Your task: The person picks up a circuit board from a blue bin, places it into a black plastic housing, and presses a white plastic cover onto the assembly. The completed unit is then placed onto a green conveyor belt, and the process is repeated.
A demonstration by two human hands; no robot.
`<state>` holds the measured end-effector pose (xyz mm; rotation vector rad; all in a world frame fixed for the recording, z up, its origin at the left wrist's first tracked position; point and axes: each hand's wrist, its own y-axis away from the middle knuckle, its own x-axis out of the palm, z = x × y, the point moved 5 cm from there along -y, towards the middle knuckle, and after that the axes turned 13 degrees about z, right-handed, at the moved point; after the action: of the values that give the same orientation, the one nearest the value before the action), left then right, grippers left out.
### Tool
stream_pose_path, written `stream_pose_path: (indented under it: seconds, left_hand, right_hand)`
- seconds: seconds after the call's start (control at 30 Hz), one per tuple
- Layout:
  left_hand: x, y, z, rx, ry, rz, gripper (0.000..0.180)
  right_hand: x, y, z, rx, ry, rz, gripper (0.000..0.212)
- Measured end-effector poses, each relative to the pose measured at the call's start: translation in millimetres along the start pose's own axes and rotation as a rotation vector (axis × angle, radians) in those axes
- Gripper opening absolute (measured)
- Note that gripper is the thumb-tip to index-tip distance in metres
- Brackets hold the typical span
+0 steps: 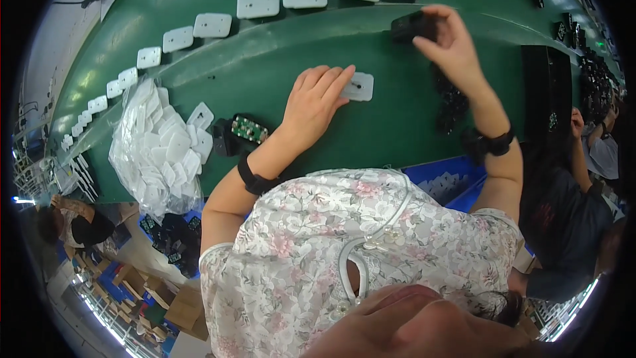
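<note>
The loosely bent left hand [314, 104] overlapped a white rounded-rectangular plastic plate [362, 87]; beyond it, the half-open right hand [456, 52] met a black oblong block [406, 28], both grips unclear.

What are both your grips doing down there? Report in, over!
Left grip on white plate. Right grip at right end of black casing, firmness unclear. Clear plastic bag off left, not between the grips.

A cardboard box [187, 310] stands at lower left.
</note>
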<state>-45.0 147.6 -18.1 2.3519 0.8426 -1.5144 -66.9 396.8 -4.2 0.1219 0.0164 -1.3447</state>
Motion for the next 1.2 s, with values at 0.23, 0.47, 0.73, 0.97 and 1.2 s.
stream_pose_path:
  seconds: [0.23,0.47,0.73,0.97,1.2]
  left_hand:
    - [1.7,12.8,1.8,-0.045,0.053,-0.081,0.064]
    - [5.2,18.1,3.9,-0.058,0.087,-0.12,0.063]
    - [-9.7,35.1,6.5,-0.038,0.32,-0.195,0.058]
    - [2.4,38.7,12.1,-0.022,0.171,-0.077,0.059]
    - [0.7,37.3,-1.1,-0.036,-0.075,-0.008,0.053]
  right_hand:
    - [61.8,46.7,-2.5,-0.055,0.703,-0.098,0.042]
    - [71.0,51.9,4.4,-0.104,0.77,-0.125,0.041]
    - [110.1,36.1,20.8,-0.251,0.764,0.1,0.042]
    - [116.8,29.1,12.9,-0.224,0.792,0.169,0.042]
    - [123.4,34.6,7.9,-0.225,0.881,0.103,0.043]
